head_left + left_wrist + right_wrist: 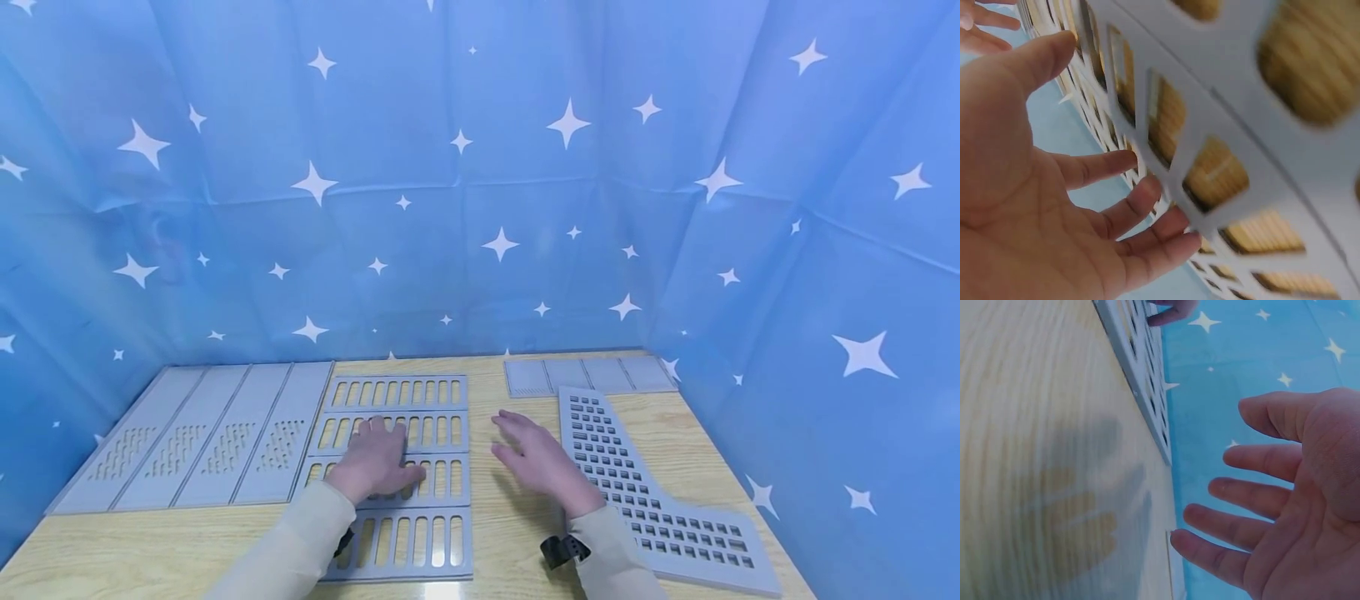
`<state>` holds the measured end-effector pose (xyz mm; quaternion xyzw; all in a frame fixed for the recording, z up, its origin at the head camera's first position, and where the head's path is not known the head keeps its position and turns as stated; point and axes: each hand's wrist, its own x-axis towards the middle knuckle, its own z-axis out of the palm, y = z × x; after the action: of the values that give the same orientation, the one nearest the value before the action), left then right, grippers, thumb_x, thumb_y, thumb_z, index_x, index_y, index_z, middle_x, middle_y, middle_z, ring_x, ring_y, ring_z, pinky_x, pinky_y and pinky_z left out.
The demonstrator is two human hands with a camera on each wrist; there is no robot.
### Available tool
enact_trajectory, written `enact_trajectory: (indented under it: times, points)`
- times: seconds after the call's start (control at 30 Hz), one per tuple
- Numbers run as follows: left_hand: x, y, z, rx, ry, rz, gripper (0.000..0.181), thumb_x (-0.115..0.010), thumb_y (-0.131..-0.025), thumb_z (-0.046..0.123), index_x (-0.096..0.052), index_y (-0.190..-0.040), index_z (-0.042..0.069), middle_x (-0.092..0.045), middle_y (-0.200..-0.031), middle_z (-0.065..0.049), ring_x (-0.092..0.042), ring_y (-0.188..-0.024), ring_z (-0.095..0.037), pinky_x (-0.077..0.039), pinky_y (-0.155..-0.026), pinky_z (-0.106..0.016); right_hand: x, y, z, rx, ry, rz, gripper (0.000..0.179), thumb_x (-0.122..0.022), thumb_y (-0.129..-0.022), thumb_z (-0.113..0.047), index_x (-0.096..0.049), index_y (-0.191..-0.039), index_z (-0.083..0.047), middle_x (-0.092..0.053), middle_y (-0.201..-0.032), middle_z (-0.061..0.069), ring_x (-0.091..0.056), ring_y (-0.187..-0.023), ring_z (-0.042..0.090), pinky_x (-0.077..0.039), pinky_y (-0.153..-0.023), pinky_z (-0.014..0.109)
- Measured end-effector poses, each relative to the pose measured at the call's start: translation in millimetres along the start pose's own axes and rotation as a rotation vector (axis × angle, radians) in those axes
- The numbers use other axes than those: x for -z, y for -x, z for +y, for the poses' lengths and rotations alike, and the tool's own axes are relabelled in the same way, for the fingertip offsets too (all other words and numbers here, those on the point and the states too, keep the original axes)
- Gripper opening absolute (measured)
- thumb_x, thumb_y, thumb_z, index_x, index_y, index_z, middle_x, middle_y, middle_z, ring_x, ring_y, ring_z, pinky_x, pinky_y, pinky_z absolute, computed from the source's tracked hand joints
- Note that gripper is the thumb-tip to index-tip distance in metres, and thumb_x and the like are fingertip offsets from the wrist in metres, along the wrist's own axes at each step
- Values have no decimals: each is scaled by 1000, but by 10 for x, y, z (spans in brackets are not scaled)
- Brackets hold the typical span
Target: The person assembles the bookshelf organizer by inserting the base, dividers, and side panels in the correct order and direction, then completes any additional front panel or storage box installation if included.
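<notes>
My left hand (pixel 378 458) lies palm down over a column of light grey slotted panels (pixel 420 573), fingers spread and pointing away from me. In the left wrist view, its fingertips are right at the slotted face (pixel 1235 75), and the fingers are only slightly bent. My right hand (pixel 543 458) hovers above the bare wood to the right of that column, fingers loosely extended. Nothing lies in its palm in the right wrist view, and its shadow falls on the tabletop (pixel 1022 375).
Long grey panels (pixel 161 400) with slanted slots lie side by side at the left. A bent grey panel (pixel 759 575) with small square holes lies at the right, partly under the right forearm. Smaller plain panels (pixel 603 375) sit behind it. A blue star-patterned curtain (pixel 480 208) encloses the table.
</notes>
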<state>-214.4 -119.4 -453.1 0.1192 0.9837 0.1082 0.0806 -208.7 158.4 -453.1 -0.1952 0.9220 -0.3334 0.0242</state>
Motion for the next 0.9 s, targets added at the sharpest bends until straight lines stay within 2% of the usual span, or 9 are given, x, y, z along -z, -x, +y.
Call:
enact_trajectory:
  times: [0.13,0.27,0.43,0.53,0.63,0.73,0.9]
  points:
    - [37,55,-91,-14,54,5,78,-74,-92,44,-49,-147,-6,-42,-142,-37,-44,-129,-55,-46,-99,-64,79,14,17,-33,-35,18,48,-57,-106,-20,-51,-151,-3,-42,-160,20,-38,-147,44,-33,-117,62]
    - [75,109,-233,-14,77,-2,73,-74,-94,41,-50,-146,-5,-42,-143,-33,-44,-130,-50,-46,-99,-62,257,54,78,-70,-60,24,49,-57,-106,-20,-50,-152,-3,-38,-162,21,-34,-149,45,-30,-118,63]
    - [132,185,-434,22,82,-23,67,-75,-94,38,-54,-143,-2,-41,-146,-35,-41,-134,-56,-42,-102,-68,562,179,238,-119,53,32,50,-59,-105,-18,-50,-150,2,-38,-159,28,-33,-147,51,-32,-116,66]
    - [153,228,-522,44,109,-42,67,-75,-94,38,-53,-146,2,-38,-150,-37,-36,-137,-61,-36,-106,-73,726,283,347,-188,130,18,55,-63,-101,-16,-49,-149,6,-39,-156,34,-35,-143,55,-35,-112,67]
    - [161,261,-580,50,125,-46,70,-75,-94,39,-51,-149,5,-37,-152,-37,-34,-138,-63,-32,-108,-74,838,363,479,-305,182,-25,66,-72,-94,-15,-46,-149,9,-41,-152,37,-40,-139,56,-39,-109,67]
    - [162,278,-610,47,117,-37,70,-76,-93,39,-52,-149,5,-39,-151,-37,-36,-136,-63,-32,-108,-74,933,420,627,-412,204,-102,82,-81,-85,-17,-41,-150,11,-44,-147,39,-47,-133,54,-41,-106,66]
    - [151,298,-648,38,133,-44,72,-77,-92,40,-51,-150,6,-38,-153,-36,-35,-138,-62,-35,-107,-74,1025,515,814,-489,268,-221,100,-93,-75,-27,-39,-148,16,-48,-138,42,-50,-127,55,-44,-103,64]
